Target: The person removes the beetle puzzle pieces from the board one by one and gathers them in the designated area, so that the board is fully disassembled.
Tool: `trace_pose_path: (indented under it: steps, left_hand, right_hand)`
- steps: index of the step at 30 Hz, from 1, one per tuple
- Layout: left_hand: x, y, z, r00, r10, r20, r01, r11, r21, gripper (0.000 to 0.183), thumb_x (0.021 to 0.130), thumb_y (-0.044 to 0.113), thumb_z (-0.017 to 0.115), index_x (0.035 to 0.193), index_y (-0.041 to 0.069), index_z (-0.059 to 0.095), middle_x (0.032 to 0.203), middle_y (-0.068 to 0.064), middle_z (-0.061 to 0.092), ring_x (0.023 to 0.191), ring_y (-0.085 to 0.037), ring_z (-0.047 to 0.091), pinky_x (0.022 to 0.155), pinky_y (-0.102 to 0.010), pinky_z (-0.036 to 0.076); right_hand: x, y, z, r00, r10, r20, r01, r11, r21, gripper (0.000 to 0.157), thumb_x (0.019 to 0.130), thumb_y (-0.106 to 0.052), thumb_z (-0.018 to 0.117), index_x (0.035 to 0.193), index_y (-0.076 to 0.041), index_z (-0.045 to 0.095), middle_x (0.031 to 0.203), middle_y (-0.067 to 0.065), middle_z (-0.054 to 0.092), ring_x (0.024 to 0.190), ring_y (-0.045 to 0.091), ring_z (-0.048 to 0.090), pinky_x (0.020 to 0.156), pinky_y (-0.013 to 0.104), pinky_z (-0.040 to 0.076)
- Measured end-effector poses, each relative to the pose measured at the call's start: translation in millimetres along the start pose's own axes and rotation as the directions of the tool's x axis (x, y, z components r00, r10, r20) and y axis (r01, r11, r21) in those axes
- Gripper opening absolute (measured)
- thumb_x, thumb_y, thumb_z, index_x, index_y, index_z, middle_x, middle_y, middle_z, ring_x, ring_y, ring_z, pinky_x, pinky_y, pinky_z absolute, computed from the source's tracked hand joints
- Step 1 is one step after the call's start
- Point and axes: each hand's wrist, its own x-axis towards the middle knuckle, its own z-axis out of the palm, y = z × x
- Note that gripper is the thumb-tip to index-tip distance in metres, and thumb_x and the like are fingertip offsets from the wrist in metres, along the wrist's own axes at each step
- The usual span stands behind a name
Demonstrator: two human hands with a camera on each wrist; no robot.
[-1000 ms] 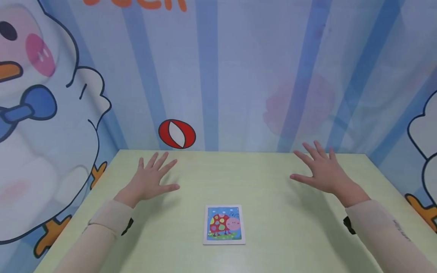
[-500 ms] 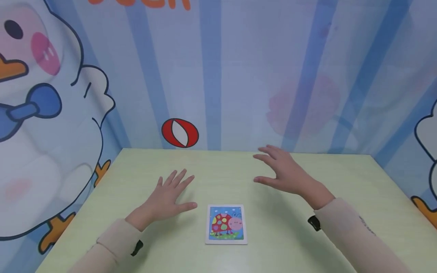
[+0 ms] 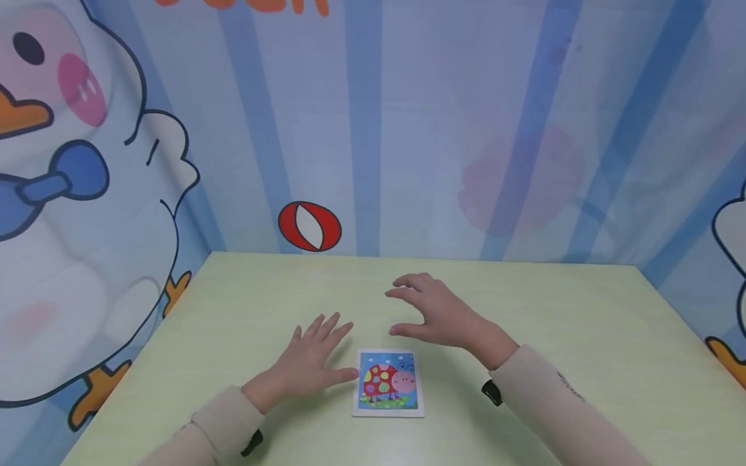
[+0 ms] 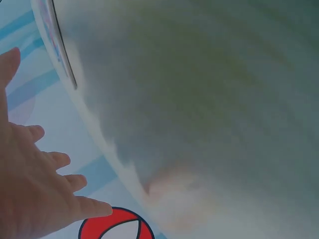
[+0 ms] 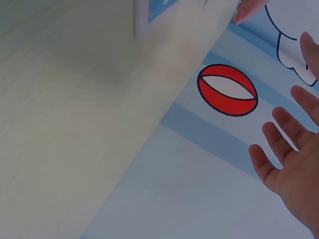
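A square picture piece with a white border and a spotted ladybug on blue lies flat on the pale table. My left hand, fingers spread, hovers at its left side; in the head view the thumb tip overlaps its left edge, and I cannot tell whether they touch. Above and beyond its far right corner is my right hand, fingers loosely bent, holding nothing. The left wrist view shows the piece's edge beyond my spread left fingers. In the right wrist view a corner of the piece appears at the top.
Behind the table hangs a blue striped backdrop printed with a red and white ball and a large white duck. Both forearms wear beige sleeves with a dark strap showing underneath.
Both hands have moved inward and nearer toward the picture piece, the right hand travelling left across the table and the left hand rightward. The piece lies where it was; the head view shifted slightly.
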Motion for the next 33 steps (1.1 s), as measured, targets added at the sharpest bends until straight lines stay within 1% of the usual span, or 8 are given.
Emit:
trace_pose_path:
  steps: [5, 9, 13, 18, 21, 24, 26, 33]
  left_hand:
    - [1.2, 4.0, 7.6, 0.999, 0.004, 0.041, -0.004, 1.000, 0.000, 0.085, 0.083, 0.063, 0.060, 0.151, 0.020, 0.033, 0.159, -0.010, 0.023, 0.146, -0.039, 0.013, 0.107, -0.072, 0.012]
    - [2.6, 6.8, 9.4, 0.998, 0.008, 0.065, -0.007, 1.000, -0.008, 0.086, 0.083, 0.065, 0.059, 0.151, 0.020, 0.033, 0.159, -0.011, 0.022, 0.146, -0.040, 0.012, 0.107, -0.072, 0.012]
    - [3.2, 9.6, 7.7, 0.996, 0.000, 0.089, 0.001, 1.000, -0.003, 0.085, 0.084, 0.065, 0.058, 0.151, 0.019, 0.033, 0.160, -0.011, 0.022, 0.146, -0.040, 0.012, 0.107, -0.072, 0.012]
    - [3.4, 9.5, 9.4, 0.994, -0.001, 0.109, 0.000, 1.000, 0.009, 0.084, 0.085, 0.066, 0.056, 0.150, 0.017, 0.035, 0.159, -0.012, 0.022, 0.146, -0.041, 0.014, 0.106, -0.072, 0.013]
    - [3.5, 8.4, 11.4, 0.994, 0.008, 0.113, -0.010, 1.000, 0.016, 0.084, 0.085, 0.067, 0.054, 0.150, 0.016, 0.036, 0.159, -0.013, 0.023, 0.145, -0.042, 0.014, 0.106, -0.072, 0.013]
    - [3.6, 7.2, 13.1, 0.993, 0.007, 0.119, -0.010, 1.000, 0.019, 0.084, 0.086, 0.067, 0.054, 0.150, 0.016, 0.036, 0.159, -0.012, 0.022, 0.145, -0.042, 0.014, 0.106, -0.072, 0.013]
    - [3.7, 6.4, 13.9, 0.993, 0.005, 0.121, -0.008, 1.000, 0.021, 0.084, 0.086, 0.068, 0.053, 0.150, 0.016, 0.036, 0.159, -0.012, 0.022, 0.145, -0.042, 0.014, 0.106, -0.072, 0.013]
    - [3.9, 3.2, 15.7, 0.992, -0.004, 0.130, 0.002, 1.000, 0.016, 0.083, 0.085, 0.067, 0.054, 0.150, 0.018, 0.036, 0.159, -0.012, 0.022, 0.145, -0.043, 0.015, 0.106, -0.072, 0.013]
  right_hand:
    - [7, -6, 16.1, 0.999, -0.005, 0.051, 0.003, 0.999, 0.035, 0.055, 0.083, -0.039, 0.075, 0.129, -0.013, 0.060, 0.124, 0.005, 0.057, 0.115, 0.022, 0.051, 0.094, 0.041, 0.047]
    - [11, -11, 25.2, 0.993, 0.036, 0.113, -0.045, 0.996, 0.076, 0.055, 0.082, -0.038, 0.076, 0.128, -0.013, 0.060, 0.123, 0.004, 0.056, 0.114, 0.021, 0.051, 0.095, 0.039, 0.048]
    - [14, -15, 33.7, 0.980, 0.090, 0.179, -0.113, 0.986, 0.121, 0.054, 0.082, -0.034, 0.077, 0.129, -0.013, 0.060, 0.123, 0.004, 0.055, 0.115, 0.021, 0.052, 0.096, 0.039, 0.048]
    - [17, -16, 46.1, 0.964, 0.105, 0.244, -0.155, 0.969, 0.193, 0.052, 0.083, -0.029, 0.077, 0.129, -0.011, 0.060, 0.121, 0.007, 0.057, 0.109, 0.023, 0.056, 0.093, 0.039, 0.050]
    - [19, -15, 53.2, 0.948, 0.127, 0.292, -0.197, 0.954, 0.225, 0.051, 0.082, -0.029, 0.078, 0.127, -0.012, 0.061, 0.118, 0.004, 0.058, 0.105, 0.022, 0.058, 0.088, 0.037, 0.051]
    - [21, -15, 58.9, 0.929, 0.152, 0.338, -0.244, 0.937, 0.249, 0.047, 0.081, -0.028, 0.079, 0.124, -0.014, 0.063, 0.112, 0.000, 0.059, 0.100, 0.018, 0.058, 0.083, 0.031, 0.051]
    - [22, -15, 61.9, 0.922, 0.151, 0.356, -0.256, 0.929, 0.268, 0.046, 0.080, -0.027, 0.079, 0.122, -0.015, 0.065, 0.108, -0.001, 0.060, 0.095, 0.015, 0.057, 0.080, 0.028, 0.050]
    - [26, -14, 71.6, 0.913, 0.138, 0.384, -0.253, 0.930, 0.268, 0.048, 0.079, -0.030, 0.081, 0.121, -0.014, 0.065, 0.103, -0.002, 0.062, 0.083, 0.008, 0.055, 0.076, 0.023, 0.048]
